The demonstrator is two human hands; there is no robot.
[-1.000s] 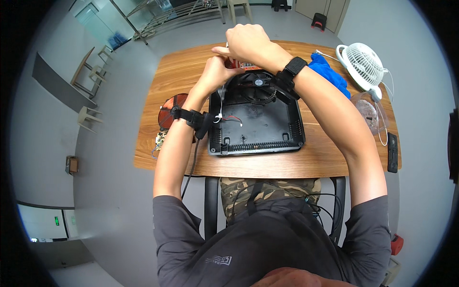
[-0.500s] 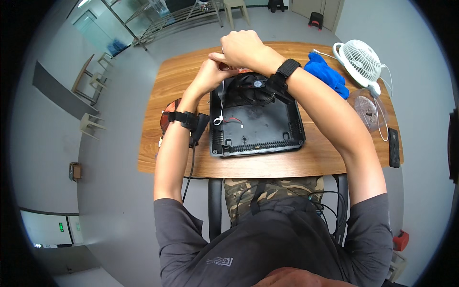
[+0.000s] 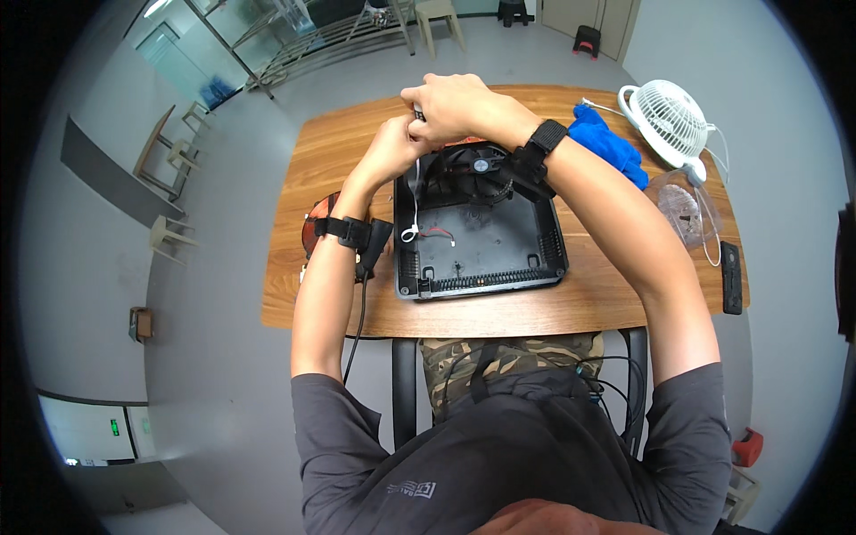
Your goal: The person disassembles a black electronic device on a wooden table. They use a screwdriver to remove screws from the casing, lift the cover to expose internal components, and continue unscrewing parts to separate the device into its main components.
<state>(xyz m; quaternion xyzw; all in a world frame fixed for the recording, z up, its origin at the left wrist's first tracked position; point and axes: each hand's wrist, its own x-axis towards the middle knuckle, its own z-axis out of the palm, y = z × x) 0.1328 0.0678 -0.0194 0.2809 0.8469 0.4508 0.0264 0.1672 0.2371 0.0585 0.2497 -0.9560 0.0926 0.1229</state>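
A black square plastic housing [image 3: 490, 239], with a black fan [image 3: 477, 169] in its far part, lies open side up on the table before me. Over its far left corner my right hand [image 3: 450, 109] is closed around a small tool with a dark and silver end [image 3: 419, 112]; the fingers hide the rest of it. Just below, my left hand [image 3: 392, 153] is closed too, its fingertips against my right hand. What it pinches is hidden. From under the hands a white cable [image 3: 415, 201] runs down into the housing, near a thin red-and-black wire [image 3: 439, 233].
A round copper-coloured coil [image 3: 319, 217] lies partly behind my left wrist. On the right of the wooden table [image 3: 606, 294] are a blue cloth [image 3: 608, 147], a white fan [image 3: 669, 120], a clear plastic container [image 3: 685, 212] and a black strip-shaped object [image 3: 731, 278].
My right hand has turned slightly, and more of the small tool's end shows. Both hands sit a little lower in the picture, as does the whole table.
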